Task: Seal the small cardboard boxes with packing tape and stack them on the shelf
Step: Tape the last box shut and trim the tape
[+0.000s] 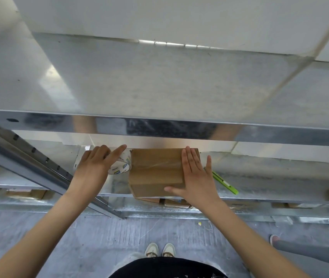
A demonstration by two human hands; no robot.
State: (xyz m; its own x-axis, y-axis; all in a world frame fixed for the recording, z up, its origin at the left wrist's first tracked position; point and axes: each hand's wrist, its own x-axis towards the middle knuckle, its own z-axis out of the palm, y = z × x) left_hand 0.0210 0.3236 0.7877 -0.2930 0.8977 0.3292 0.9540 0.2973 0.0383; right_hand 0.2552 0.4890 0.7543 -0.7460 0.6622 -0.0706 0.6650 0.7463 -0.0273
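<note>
Here our right hand point(194, 177) lies flat, fingers straight, on the small cardboard box point(155, 171) at the shelf's point(259, 177) front edge, pinning it while our left hand point(96, 164) curls round the tape roll point(120, 166) just beside it, forefinger extended, likely drawing tape across.

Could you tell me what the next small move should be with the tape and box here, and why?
Probably reach the right hand for the green utility knife beside it and cut the tape. The left hand holds the clear packing tape roll against the small brown cardboard box, a strip already glistens across the top, and the right hand lies flat on it.
</note>
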